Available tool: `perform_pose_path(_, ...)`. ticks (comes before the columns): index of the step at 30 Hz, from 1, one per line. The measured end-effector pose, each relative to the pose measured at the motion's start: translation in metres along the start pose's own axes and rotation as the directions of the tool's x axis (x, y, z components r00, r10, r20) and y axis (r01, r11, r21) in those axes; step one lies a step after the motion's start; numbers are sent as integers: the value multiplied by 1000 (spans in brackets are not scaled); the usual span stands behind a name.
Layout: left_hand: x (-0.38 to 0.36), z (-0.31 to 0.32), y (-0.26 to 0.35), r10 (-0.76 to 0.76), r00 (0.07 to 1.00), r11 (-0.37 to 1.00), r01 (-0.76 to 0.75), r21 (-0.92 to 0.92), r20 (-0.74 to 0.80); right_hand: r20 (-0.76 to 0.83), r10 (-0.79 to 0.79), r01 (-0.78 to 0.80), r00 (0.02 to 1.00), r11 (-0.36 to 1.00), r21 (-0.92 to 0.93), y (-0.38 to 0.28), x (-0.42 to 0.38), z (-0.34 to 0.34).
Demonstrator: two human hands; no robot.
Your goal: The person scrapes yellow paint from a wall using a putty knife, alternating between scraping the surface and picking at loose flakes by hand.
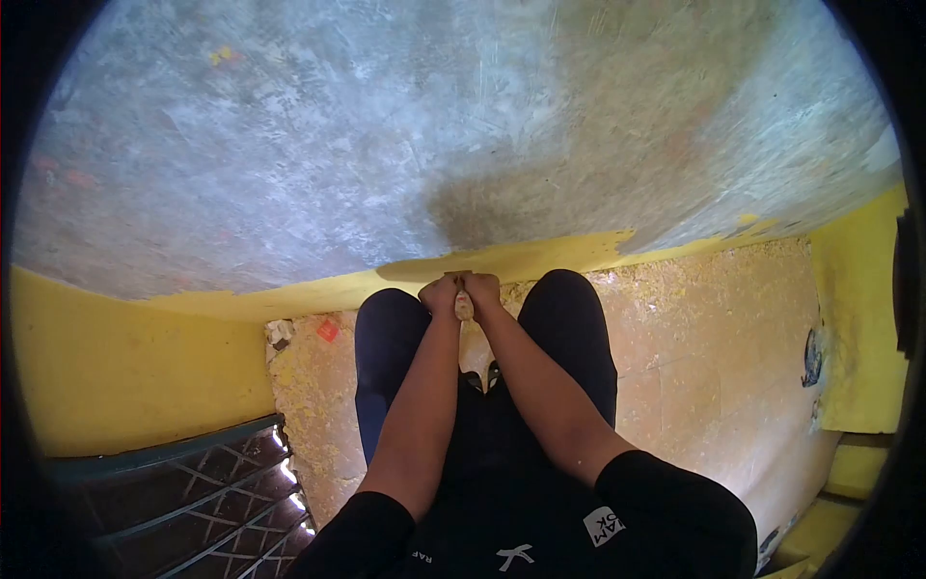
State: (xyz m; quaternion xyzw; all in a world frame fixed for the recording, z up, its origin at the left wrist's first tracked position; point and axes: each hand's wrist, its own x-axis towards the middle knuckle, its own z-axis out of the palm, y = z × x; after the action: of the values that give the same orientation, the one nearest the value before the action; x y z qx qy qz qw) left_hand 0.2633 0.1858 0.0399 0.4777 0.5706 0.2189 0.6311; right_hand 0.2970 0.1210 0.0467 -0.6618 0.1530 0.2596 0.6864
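Note:
My left hand [440,293] and my right hand [480,291] are closed together around a pale-handled tool [464,307], between my knees. The end of its handle points back toward me, and its far end is hidden by my fingers. Both fists are low, close against the yellow strip [338,292] at the foot of the wall. Above that strip the wall [338,145] is bare grey, with a ragged border where the yellow begins.
Yellow flakes lie scattered over the tiled floor [694,338]. A red scrap [328,329] and a whitish lump [280,333] sit in the left corner. At lower left stands a dark metal grille [193,502]. A dark crumpled item [812,359] lies by the right wall.

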Motion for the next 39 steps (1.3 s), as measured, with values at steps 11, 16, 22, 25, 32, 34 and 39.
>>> perform_pose_path(11,-48,-8,47,198,977,977,-190,-100,80,155,-147,136,977,988,77,-59,-51,-16)
perform_pose_path(16,-45,-6,47,118,988,972,-95,-214,97,232,6,-65,973,966,249,-60,-32,-13)
perform_pose_path(22,-28,-4,46,143,978,973,-111,-202,149,190,50,-112,981,938,327,-71,-31,-4)
perform_pose_path(25,-19,0,35,99,979,958,-46,-282,178,125,49,-93,991,924,370,-63,-21,2)
perform_pose_path(32,13,2,-10,-12,996,1000,12,0,94,35,106,-112,994,969,219,-34,-17,2)
perform_pose_path(34,-13,-7,11,75,984,997,-70,-35,163,97,41,-62,994,972,225,-44,-30,-4)
perform_pose_path(39,-60,-15,40,159,978,968,-128,-215,135,126,-72,49,989,982,183,-47,-47,-12)
